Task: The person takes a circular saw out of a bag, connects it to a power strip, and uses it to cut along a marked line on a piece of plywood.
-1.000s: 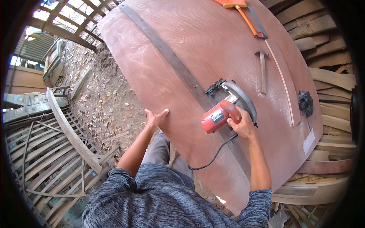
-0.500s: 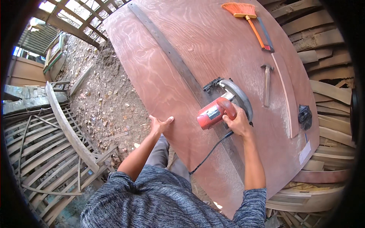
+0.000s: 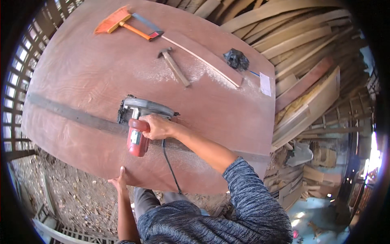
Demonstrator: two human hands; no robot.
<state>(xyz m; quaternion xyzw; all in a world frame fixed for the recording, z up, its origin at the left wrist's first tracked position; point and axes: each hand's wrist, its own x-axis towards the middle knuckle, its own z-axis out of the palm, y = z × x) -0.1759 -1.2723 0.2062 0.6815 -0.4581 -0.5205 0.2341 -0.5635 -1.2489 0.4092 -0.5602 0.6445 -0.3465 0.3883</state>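
My right hand (image 3: 156,127) is wrapped round the handle of a red circular saw (image 3: 137,144). The saw's grey blade guard and dark base rest on a large reddish plywood sheet (image 3: 87,65), next to a long, dark, flat strip (image 3: 69,114) laid across it. The blade itself is hidden. From the saw a black cord (image 3: 170,162) runs over the sheet's near edge. At that same edge my left hand (image 3: 120,181) grips the plywood, thumb on top and fingers mostly out of sight.
Beyond the saw lie a hammer (image 3: 174,68), an orange broom (image 3: 115,23), a narrow board (image 3: 203,59) and a crumpled black bag (image 3: 236,59). Pale sawdust dots the sheet. Curved timbers (image 3: 292,36) crowd the far right; littered ground (image 3: 81,195) lies at the left.
The view has swung to the right, so the sheet now lies crosswise. My right hand still holds the saw, which seems slightly further along the strip. My left hand stays at the edge.
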